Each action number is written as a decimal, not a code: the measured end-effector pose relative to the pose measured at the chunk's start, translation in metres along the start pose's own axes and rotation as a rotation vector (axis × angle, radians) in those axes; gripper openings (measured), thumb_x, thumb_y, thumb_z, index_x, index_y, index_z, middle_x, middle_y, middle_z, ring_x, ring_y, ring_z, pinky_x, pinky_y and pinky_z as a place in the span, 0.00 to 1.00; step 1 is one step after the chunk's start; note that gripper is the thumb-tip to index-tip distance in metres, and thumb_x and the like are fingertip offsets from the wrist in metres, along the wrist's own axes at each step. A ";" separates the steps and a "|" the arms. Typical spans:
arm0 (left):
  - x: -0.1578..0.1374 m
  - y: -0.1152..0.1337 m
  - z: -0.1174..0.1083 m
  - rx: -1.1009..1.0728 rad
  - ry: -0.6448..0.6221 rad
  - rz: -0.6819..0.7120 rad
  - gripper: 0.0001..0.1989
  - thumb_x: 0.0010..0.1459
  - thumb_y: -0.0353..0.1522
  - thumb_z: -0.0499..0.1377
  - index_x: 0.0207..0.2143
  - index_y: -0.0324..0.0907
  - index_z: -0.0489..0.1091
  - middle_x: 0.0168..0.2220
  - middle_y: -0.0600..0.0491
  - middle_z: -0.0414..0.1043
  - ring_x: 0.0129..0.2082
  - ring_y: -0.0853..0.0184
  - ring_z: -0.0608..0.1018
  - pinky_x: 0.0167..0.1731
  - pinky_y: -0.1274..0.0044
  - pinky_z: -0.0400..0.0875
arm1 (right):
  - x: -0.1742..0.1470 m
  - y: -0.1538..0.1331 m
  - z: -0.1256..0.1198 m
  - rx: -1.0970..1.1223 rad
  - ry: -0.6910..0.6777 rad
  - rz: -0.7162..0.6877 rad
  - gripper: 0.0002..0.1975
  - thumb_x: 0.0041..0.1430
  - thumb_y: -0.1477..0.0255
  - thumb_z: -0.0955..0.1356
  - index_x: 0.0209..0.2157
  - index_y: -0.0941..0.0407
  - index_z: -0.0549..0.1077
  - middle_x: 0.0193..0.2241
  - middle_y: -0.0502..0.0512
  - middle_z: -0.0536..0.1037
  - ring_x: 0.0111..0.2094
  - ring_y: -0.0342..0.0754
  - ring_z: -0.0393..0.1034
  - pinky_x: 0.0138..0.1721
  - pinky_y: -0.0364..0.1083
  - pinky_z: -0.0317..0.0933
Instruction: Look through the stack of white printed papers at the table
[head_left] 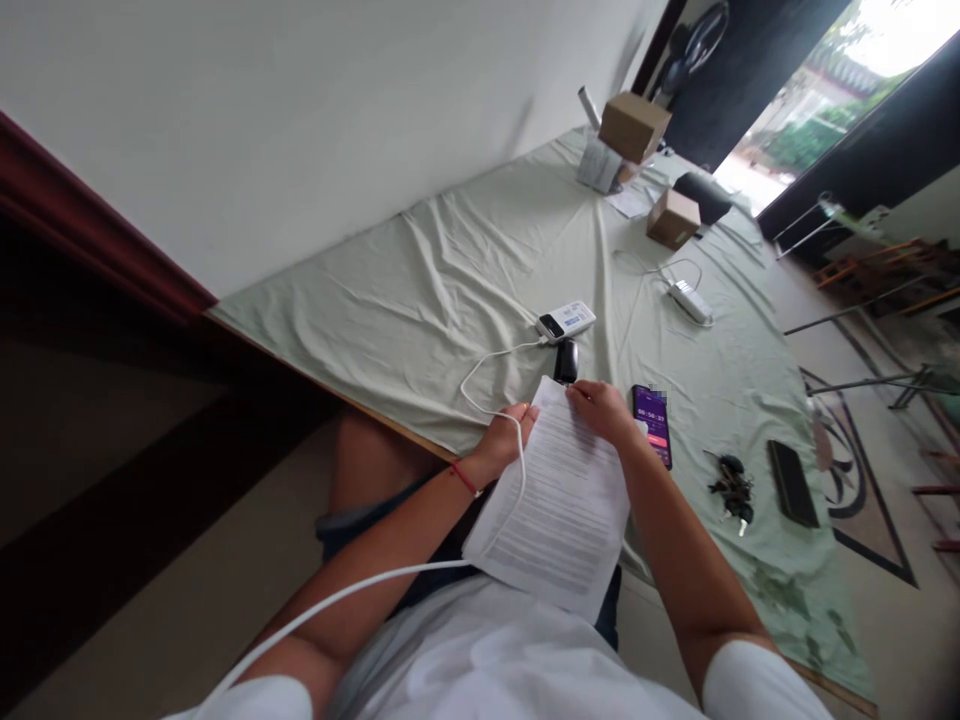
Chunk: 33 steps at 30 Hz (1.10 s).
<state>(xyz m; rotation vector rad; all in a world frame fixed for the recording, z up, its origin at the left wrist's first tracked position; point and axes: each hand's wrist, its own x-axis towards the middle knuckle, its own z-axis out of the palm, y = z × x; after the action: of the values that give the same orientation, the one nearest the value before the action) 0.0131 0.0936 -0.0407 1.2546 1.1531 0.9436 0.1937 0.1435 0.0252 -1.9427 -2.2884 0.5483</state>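
Note:
A stack of printed sheets [562,490] slants from the table edge down over my lap, its lines of text facing up. My left hand [508,437] is closed on the left edge near the top, with a white cable passing over it. At the top right corner, my right hand [601,408] pinches the sheets, its fingertips partly hidden. Just beyond the top edge lies a small black object [568,360], perhaps a stapler; its near end meets the paper. Behind it rests a white power bank [566,322] with the cable [487,362] plugged in.
On the green tablecloth [390,300], a lit phone [651,425] lies right of my right hand. Farther right are keys [731,488] and a dark flat case [793,483]. A power strip [690,302] and cardboard boxes [673,218] stand toward the far end. A white wall borders the left.

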 end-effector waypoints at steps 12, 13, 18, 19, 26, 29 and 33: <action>0.006 0.011 0.007 0.182 0.083 -0.132 0.18 0.65 0.28 0.50 0.20 0.43 0.58 0.21 0.56 0.61 0.25 0.68 0.64 0.28 0.74 0.56 | 0.030 0.014 0.004 -0.124 -0.114 0.093 0.15 0.63 0.71 0.64 0.38 0.57 0.83 0.38 0.60 0.84 0.38 0.50 0.75 0.36 0.43 0.59; 0.008 0.010 0.008 0.199 0.096 -0.129 0.18 0.65 0.28 0.50 0.20 0.43 0.58 0.21 0.55 0.61 0.25 0.68 0.64 0.29 0.74 0.56 | 0.033 0.014 0.005 -0.131 -0.122 0.101 0.15 0.63 0.70 0.64 0.39 0.57 0.83 0.39 0.61 0.84 0.38 0.50 0.76 0.36 0.43 0.59; 0.016 0.002 0.014 0.278 0.133 -0.127 0.19 0.64 0.28 0.52 0.19 0.44 0.57 0.22 0.53 0.63 0.27 0.66 0.65 0.30 0.73 0.57 | 0.041 0.016 0.006 -0.147 -0.135 0.116 0.15 0.64 0.69 0.64 0.42 0.57 0.83 0.40 0.61 0.84 0.40 0.52 0.77 0.37 0.44 0.60; 0.018 0.001 0.014 0.291 0.133 -0.132 0.19 0.64 0.28 0.51 0.19 0.44 0.57 0.22 0.53 0.63 0.27 0.66 0.65 0.30 0.73 0.56 | 0.042 0.016 0.006 -0.150 -0.131 0.116 0.15 0.64 0.68 0.64 0.42 0.57 0.83 0.40 0.61 0.84 0.40 0.52 0.77 0.37 0.44 0.60; 0.020 0.001 0.015 0.329 0.139 -0.192 0.20 0.65 0.28 0.52 0.19 0.44 0.58 0.21 0.53 0.64 0.25 0.67 0.66 0.28 0.74 0.54 | 0.027 0.012 0.002 -0.199 0.028 0.105 0.17 0.68 0.69 0.61 0.46 0.57 0.80 0.43 0.61 0.83 0.49 0.58 0.73 0.46 0.49 0.63; 0.020 0.003 0.016 0.337 0.156 -0.218 0.20 0.65 0.27 0.53 0.18 0.43 0.58 0.19 0.54 0.63 0.24 0.67 0.67 0.27 0.75 0.54 | 0.016 0.011 0.006 -0.167 0.268 -0.007 0.19 0.67 0.74 0.60 0.54 0.57 0.76 0.52 0.61 0.80 0.57 0.57 0.67 0.55 0.52 0.61; 0.022 0.004 0.018 0.366 0.174 -0.235 0.18 0.65 0.27 0.55 0.20 0.41 0.60 0.21 0.57 0.62 0.24 0.69 0.67 0.28 0.77 0.57 | 0.008 0.009 0.015 -0.151 0.349 -0.184 0.22 0.66 0.79 0.59 0.57 0.56 0.73 0.59 0.58 0.75 0.65 0.52 0.60 0.66 0.56 0.51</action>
<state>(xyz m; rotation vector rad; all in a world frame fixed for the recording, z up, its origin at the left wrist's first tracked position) 0.0348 0.1115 -0.0404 1.3047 1.6272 0.6945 0.1968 0.1493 0.0071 -1.6966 -2.2976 0.0146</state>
